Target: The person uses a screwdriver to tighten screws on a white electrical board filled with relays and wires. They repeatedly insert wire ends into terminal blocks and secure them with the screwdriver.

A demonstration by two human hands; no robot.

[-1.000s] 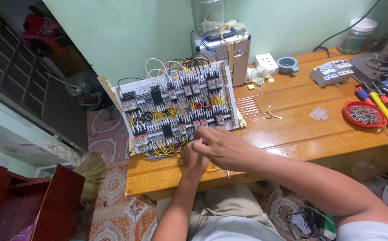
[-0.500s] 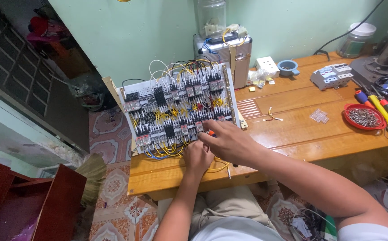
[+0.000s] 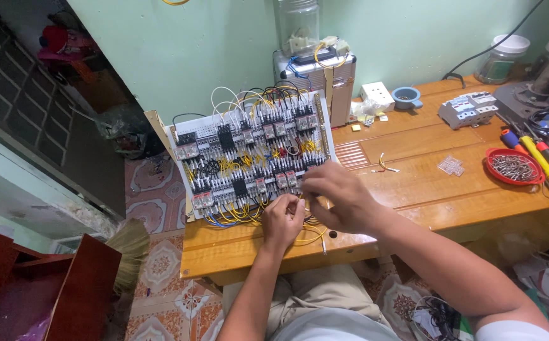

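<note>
Yellow wire [image 3: 312, 237] is pinched between left hand [image 3: 282, 221] and right hand [image 3: 337, 197] fingertips.

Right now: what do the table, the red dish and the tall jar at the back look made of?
Table: wood, orange-brown, glossy varnish; grain lines and plank seams show.
Red dish: likely plastic; even bright colour, thin rim. It holds small metal-looking screws.
Tall jar: clear glass or plastic, cannot tell which; contents show through its wall.

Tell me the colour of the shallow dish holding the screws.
Red; the shallow dish shows best in the head view, at the table's right.
</note>
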